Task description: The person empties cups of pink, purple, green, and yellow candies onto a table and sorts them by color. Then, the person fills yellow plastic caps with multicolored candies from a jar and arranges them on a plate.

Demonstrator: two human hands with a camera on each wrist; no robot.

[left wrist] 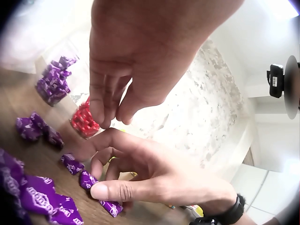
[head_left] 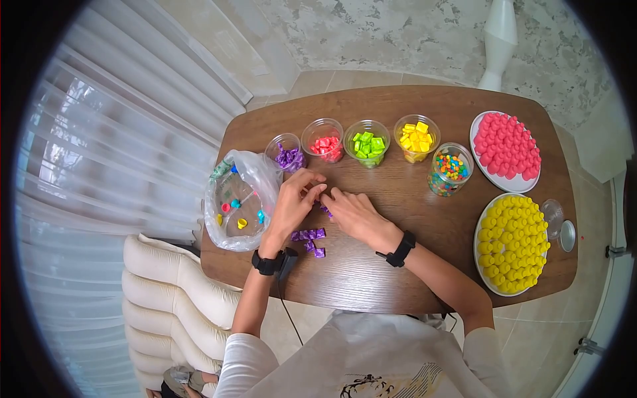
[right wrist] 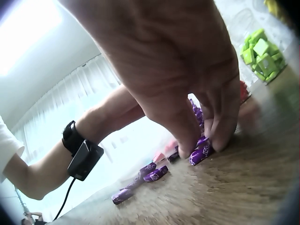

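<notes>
My right hand is low over the table, pinching a purple wrapped candy between thumb and fingers. In the left wrist view its thumb presses on the wrapper of a purple candy, with another beside it. My left hand hovers just above the right fingertips, its fingers pointing down with nothing visible between them. Nearer my body lie a short row of purple candies and a pair below it, one of them a loose purple candy.
Along the back stand clear cups of purple candies, red candies, green candies and yellow candies. A jar holds colourful bits. Left is a plastic bag; right are plates of pink pieces and yellow pieces.
</notes>
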